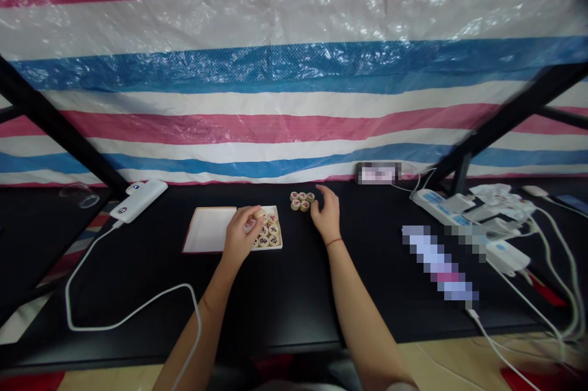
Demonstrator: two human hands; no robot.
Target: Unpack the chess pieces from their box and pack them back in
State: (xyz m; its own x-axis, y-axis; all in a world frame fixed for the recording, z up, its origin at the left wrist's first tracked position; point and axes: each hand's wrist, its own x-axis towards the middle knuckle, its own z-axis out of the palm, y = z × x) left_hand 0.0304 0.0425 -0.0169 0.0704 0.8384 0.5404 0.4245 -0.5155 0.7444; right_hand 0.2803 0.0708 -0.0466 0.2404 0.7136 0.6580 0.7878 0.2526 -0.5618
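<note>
My left hand (239, 230) pinches a round Chinese chess piece (260, 213) between thumb and fingers, over an open box (279, 242). Several more pieces marked with dark or red characters sit inside that box; my fingers cover its left part. Left of it lies the flat white inside of the lid (209, 230). To the right, a small group of red-marked chess pieces (302, 201) rests on the black table. Beside this group, my right hand (327, 212) is held with thumb and fingers apart and nothing between them.
A white power bank (140, 200) with a looping cable (128, 320) lies at left. Rightward are a blurred-out phone (379, 173), another blurred device (438, 262), a power strip (452, 217) and tangled cables. A striped plastic sheet (275, 127) hangs behind the black table (275, 299).
</note>
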